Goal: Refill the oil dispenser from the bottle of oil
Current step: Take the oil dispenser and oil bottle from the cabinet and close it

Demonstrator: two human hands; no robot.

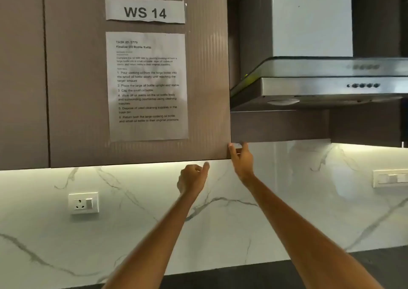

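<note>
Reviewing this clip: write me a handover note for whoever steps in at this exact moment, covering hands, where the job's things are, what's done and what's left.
Right hand: raised to the lower right corner of the cabinet door, fingers at its edge; whether it has a firm grip cannot be told.
Left hand: loosely curled just under the door's bottom edge, holding nothing.
Job's things: neither the oil bottle nor the dispenser is in view; they may be behind this door. The instruction sheet and the WS 14 label are taped to it.
Done: nothing visible yet.
Left: open the door, find both vessels, pour, cap, wipe, return them.
</note>
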